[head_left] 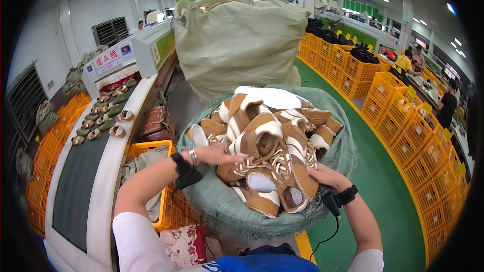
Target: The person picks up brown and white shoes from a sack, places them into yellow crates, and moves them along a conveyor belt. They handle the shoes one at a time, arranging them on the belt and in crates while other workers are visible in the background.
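A heap of brown-and-white lace-up shoe uppers (275, 163) fills the mouth of a green woven sack (227, 216) in front of me. My left hand (218, 154) grips an upper at the left of the heap, its thumb on top and its other fingers partly hidden. On the heap's right side, my right hand (326, 175) is closed on the edge of a brown upper with white stripes and laces; those fingertips are hidden behind it. White inner soles show in several uppers. A watch and a black strapped device are on my left wrist, and another black device is on my right.
A big pale sack (237, 45) stands behind the heap. At left, a conveyor (83, 186) carries several shoe uppers, beside an orange crate (164, 211) holding cloth. Stacked orange crates (418, 143) line the green floor (373, 196) at right, with people working beyond.
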Demonstrator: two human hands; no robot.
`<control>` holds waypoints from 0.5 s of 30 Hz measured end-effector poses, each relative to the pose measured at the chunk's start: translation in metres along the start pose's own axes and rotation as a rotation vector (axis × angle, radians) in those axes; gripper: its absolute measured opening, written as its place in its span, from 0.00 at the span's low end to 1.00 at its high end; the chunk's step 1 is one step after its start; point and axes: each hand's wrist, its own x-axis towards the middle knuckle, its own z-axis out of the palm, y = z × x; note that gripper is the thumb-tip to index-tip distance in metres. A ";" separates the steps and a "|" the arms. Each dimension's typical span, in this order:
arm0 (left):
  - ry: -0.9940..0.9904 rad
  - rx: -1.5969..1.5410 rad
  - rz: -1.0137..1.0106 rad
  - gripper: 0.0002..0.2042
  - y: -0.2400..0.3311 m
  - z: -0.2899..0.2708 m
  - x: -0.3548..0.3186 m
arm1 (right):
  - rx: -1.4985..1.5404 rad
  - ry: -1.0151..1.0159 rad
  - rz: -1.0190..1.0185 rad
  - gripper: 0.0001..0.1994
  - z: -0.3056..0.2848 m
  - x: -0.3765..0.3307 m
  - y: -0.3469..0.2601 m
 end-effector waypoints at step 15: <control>0.162 0.193 0.156 0.37 0.006 0.097 0.018 | 0.219 -0.046 -0.027 0.23 0.029 0.043 0.016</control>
